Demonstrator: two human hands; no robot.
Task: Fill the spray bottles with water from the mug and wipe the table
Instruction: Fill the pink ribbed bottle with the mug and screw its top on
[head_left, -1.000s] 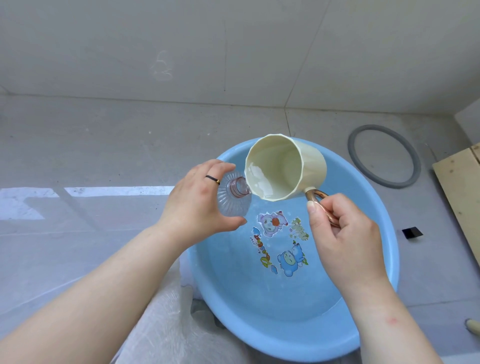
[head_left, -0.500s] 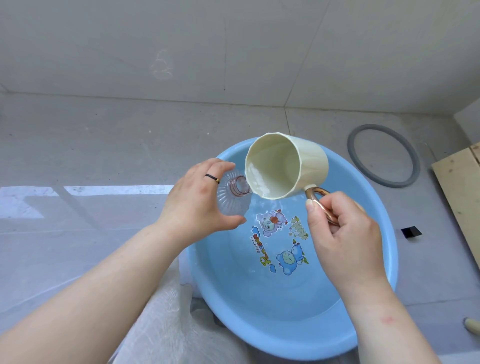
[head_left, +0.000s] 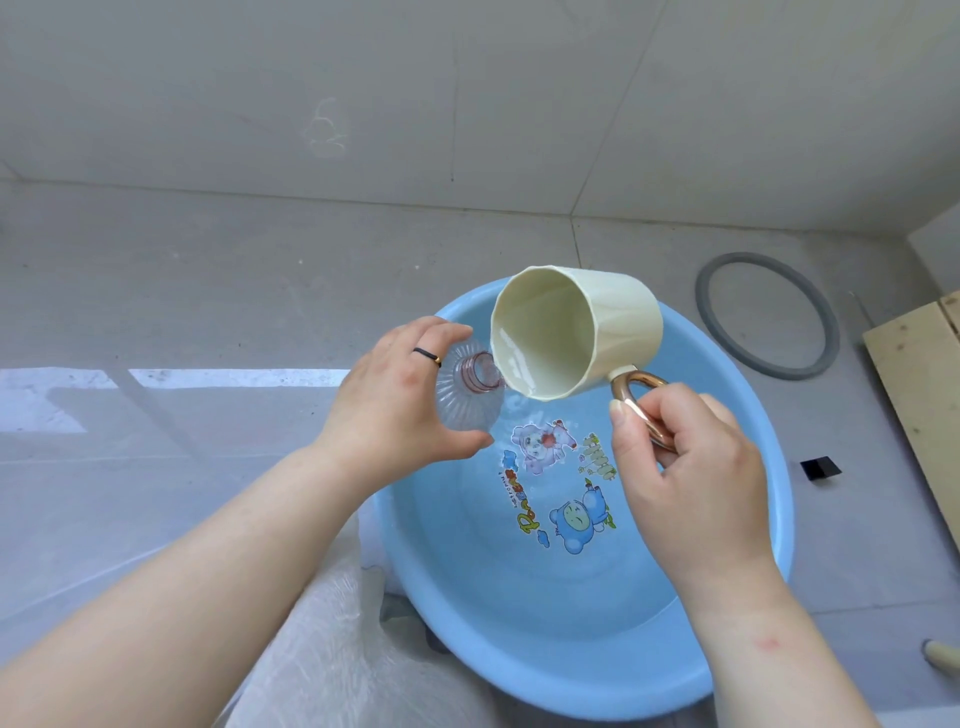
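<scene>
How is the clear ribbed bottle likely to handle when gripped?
The clear bottle looks thin-walled, so probably light and squeezable. Its ribs likely help the left hand grip, though water from the mug may make it slippery.

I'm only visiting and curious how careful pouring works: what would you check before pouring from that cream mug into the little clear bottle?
1. Left hand grips the clear bottle: ok.
2. Right hand holds the mug by its handle: ok.
3. Blue basin lies under both to catch spills: ok.
4. Water in the mug, pooled at its lower lip: ok.
5. Mug lip exactly over the bottle's neck: cannot tell; it sits close beside it.
6. How full the bottle is: cannot tell.
</scene>
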